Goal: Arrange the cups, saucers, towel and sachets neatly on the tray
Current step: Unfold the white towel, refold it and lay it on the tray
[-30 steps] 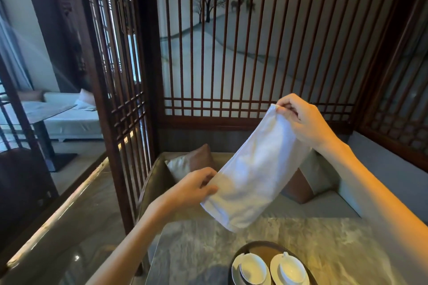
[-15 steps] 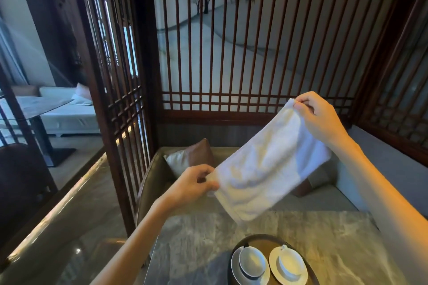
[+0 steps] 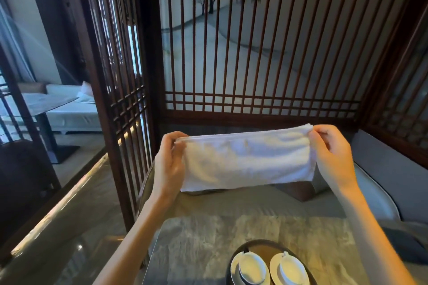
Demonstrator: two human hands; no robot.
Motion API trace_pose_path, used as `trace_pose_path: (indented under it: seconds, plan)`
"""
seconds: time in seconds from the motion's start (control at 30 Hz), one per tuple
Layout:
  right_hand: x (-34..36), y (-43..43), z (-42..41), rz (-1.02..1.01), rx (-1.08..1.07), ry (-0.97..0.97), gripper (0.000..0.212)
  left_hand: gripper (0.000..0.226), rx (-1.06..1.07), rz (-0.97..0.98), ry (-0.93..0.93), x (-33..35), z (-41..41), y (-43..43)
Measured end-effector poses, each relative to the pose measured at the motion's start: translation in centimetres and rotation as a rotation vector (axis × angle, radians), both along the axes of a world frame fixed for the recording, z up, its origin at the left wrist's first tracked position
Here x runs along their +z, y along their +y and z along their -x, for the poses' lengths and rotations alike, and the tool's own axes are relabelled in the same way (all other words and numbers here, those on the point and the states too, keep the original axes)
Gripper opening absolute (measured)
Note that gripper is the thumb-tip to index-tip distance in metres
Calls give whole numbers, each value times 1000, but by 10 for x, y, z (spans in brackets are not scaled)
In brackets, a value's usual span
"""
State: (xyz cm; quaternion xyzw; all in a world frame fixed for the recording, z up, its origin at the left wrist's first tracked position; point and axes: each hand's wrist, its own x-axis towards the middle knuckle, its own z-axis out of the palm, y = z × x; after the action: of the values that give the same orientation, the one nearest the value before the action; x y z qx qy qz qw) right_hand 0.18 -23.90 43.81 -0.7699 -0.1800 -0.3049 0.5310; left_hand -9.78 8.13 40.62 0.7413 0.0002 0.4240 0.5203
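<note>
The folded white terry towel (image 3: 247,159) hangs stretched level in the air above the grey marble desk (image 3: 196,238). Below it two white porcelain cups (image 3: 251,269) sit on white saucers (image 3: 235,266) on the dark oval tray (image 3: 261,243). The towel hides part of a brown cushion (image 3: 298,191). A dark wooden lattice screen (image 3: 254,104) stands behind. The left hand (image 3: 169,162) and right hand (image 3: 333,157) take one top corner each, their curled fingers (image 3: 322,133) pinching the soft cloth.

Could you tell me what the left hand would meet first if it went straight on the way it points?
Probably the wooden lattice screen ahead: the left hand, pinching the towel, points up and away from the person, with nothing visible between. Depth is unclear.
</note>
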Motion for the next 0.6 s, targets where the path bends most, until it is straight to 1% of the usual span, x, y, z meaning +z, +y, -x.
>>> trace_pose_path:
  seconds: [0.03,0.07,0.13,0.17,0.27,0.33,0.4,0.53,0.6]
  plan:
    - [-1,3,2,-31,-10,-3,9,19,38,-17,-1,4,-1,0]
    - [-3,7,2,-48,-18,33,10,17,40,12,41,6,-5,-1]
    - [-12,14,0,-58,-22,158,13,14,27,105,179,4,-9,-6]
    - [-18,16,-1,-54,-27,206,13,14,36,119,206,1,-9,-7]
    - [-31,14,-2,-33,-73,324,11,12,62,155,206,-8,-7,-14]
    - [-39,20,9,29,-164,325,16,9,85,146,257,-13,-6,-23]
    - [-46,40,29,88,-193,293,21,10,82,113,329,-16,-5,-38]
    - [-63,93,76,193,-146,253,15,7,49,40,371,-20,0,-80]
    - [-70,114,94,166,-129,216,12,3,49,13,373,-23,5,-96]
